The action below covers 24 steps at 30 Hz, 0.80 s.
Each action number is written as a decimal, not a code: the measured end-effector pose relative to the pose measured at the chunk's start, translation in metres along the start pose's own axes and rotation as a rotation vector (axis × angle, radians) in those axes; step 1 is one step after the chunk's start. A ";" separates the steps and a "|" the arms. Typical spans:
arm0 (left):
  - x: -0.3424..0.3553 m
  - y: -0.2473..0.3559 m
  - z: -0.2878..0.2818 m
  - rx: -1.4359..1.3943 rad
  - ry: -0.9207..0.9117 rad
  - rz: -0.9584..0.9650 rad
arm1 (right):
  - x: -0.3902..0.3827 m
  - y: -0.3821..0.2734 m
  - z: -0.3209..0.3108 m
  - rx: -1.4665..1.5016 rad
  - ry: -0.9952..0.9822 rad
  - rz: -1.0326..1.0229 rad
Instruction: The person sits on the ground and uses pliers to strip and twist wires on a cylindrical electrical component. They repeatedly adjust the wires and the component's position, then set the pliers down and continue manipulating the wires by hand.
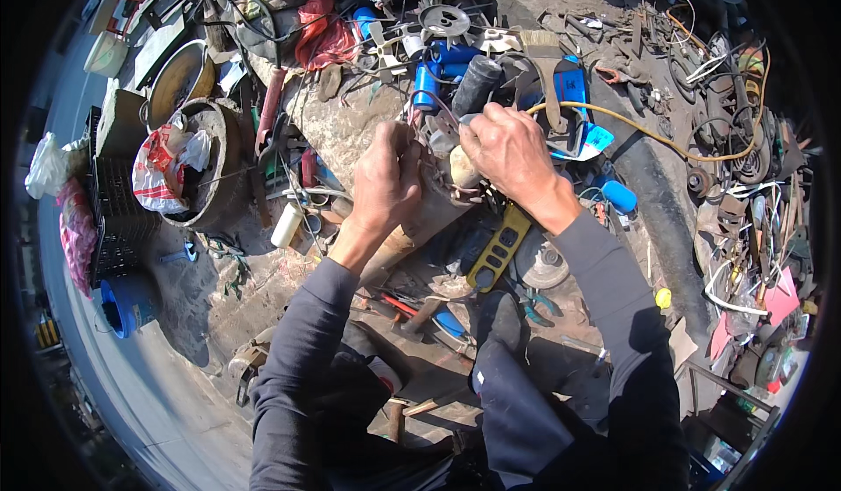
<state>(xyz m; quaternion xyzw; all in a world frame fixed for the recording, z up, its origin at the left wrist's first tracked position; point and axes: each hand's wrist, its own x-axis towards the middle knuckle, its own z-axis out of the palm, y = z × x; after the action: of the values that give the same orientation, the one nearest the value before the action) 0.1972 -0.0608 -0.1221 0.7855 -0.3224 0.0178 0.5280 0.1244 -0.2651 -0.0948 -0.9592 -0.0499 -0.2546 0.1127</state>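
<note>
Both of my hands are closed over a greyish metal part (438,141) with a pale rounded piece (462,169) beside it. My left hand (385,176) has its fingers curled in at the part's left side. From the right, my right hand (512,158) pinches close to its top. A thin pinkish wire (431,95) arcs between the two sets of fingertips, but what each hand grips is hidden. Just beyond lie blue cylinders (427,84) and a black cylinder (477,84). A paintbrush (545,62) rests past my right hand.
Below my right wrist lies a yellow slotted tool (499,247), with a round disc (539,261) beside it. A tyre-like ring (210,202) holding a plastic bag stands left, near a blue bucket (131,305). An orange cable (666,145) crosses toward scrap heaped at right.
</note>
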 end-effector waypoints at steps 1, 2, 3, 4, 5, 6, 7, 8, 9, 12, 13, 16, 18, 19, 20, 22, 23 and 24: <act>-0.001 -0.001 0.005 -0.033 0.053 -0.067 | 0.000 0.002 0.001 -0.011 -0.013 0.000; -0.001 -0.003 0.009 -0.018 0.065 -0.083 | -0.002 0.003 0.003 -0.017 -0.014 0.000; -0.004 -0.004 0.014 -0.003 0.073 -0.121 | -0.005 0.003 0.004 -0.023 -0.021 0.007; -0.007 -0.006 0.019 0.032 0.083 -0.093 | -0.010 0.005 0.004 -0.013 -0.020 0.017; -0.011 -0.007 0.024 0.066 0.100 -0.062 | -0.014 0.005 0.006 -0.010 -0.041 0.019; -0.014 -0.010 0.029 0.099 0.117 -0.027 | -0.018 0.005 0.008 -0.007 -0.048 0.020; -0.019 -0.012 0.032 0.094 0.128 -0.049 | -0.021 0.006 0.009 -0.006 -0.090 0.053; -0.023 -0.014 0.036 0.023 0.129 -0.070 | -0.024 0.007 0.010 0.010 -0.043 0.047; -0.026 -0.016 0.039 -0.053 0.142 -0.083 | -0.027 0.007 0.010 0.025 -0.018 0.039; -0.032 -0.024 0.047 -0.362 0.146 -0.219 | -0.031 0.004 0.006 0.097 0.003 0.089; -0.034 -0.026 0.047 -0.422 0.131 -0.243 | -0.031 0.003 0.004 0.101 0.016 0.083; -0.034 -0.030 0.046 -0.530 0.048 -0.330 | -0.030 -0.001 0.000 0.129 0.048 0.105; -0.034 -0.031 0.044 -0.555 -0.035 -0.351 | -0.029 -0.005 0.004 0.302 0.102 0.289; -0.034 -0.031 0.042 -0.539 -0.075 -0.351 | -0.029 -0.007 0.007 0.385 0.122 0.388; -0.035 -0.031 0.042 -0.508 -0.112 -0.308 | -0.031 -0.007 0.008 0.401 0.105 0.454; -0.031 -0.033 0.041 -0.593 -0.148 -0.381 | -0.034 -0.006 0.013 0.606 0.109 0.616; -0.028 -0.034 0.040 -0.638 -0.162 -0.480 | -0.035 -0.007 0.015 0.698 0.095 0.708; -0.028 -0.035 0.040 -0.611 -0.150 -0.420 | -0.036 -0.006 0.018 1.076 0.135 0.871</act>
<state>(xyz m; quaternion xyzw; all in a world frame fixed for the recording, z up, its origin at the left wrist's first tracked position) 0.1812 -0.0727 -0.1781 0.6400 -0.1825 -0.2455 0.7048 0.1012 -0.2564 -0.1270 -0.6846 0.2274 -0.1852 0.6673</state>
